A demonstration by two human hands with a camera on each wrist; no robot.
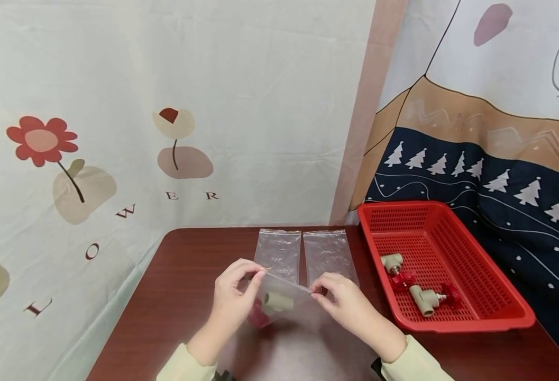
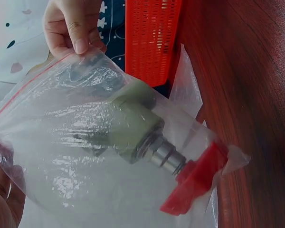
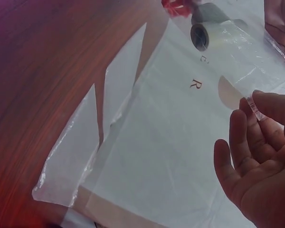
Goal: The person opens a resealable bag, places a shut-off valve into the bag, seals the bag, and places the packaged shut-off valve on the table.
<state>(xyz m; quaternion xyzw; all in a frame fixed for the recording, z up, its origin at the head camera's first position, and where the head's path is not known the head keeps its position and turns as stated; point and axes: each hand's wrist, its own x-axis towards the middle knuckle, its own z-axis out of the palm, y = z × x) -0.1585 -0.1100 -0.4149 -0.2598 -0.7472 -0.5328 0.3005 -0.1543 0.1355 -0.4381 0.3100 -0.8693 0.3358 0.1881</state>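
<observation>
Between my two hands hangs a clear zip-lock bag [image 2: 66,142], tilted, its top edge stretched taut. Inside it lies a valve [image 2: 137,121] with a greenish-beige plastic tee body, a metal stem and a red handle [image 2: 197,178]. My left hand [image 1: 234,296] pinches one top corner of the bag between thumb and fingers. At the opposite corner, my right hand [image 1: 348,304] pinches the edge between thumb and forefinger; its other fingers show loosely bent in the right wrist view. The red zip strip [image 2: 33,83] runs along the top in the left wrist view.
Two more clear zip bags [image 1: 278,251] lie flat side by side at the table's back edge. To the right stands a red plastic basket [image 1: 460,323] holding two similar valves [image 1: 424,300]. A printed cloth [image 1: 269,106] hangs behind the brown table [image 1: 165,296].
</observation>
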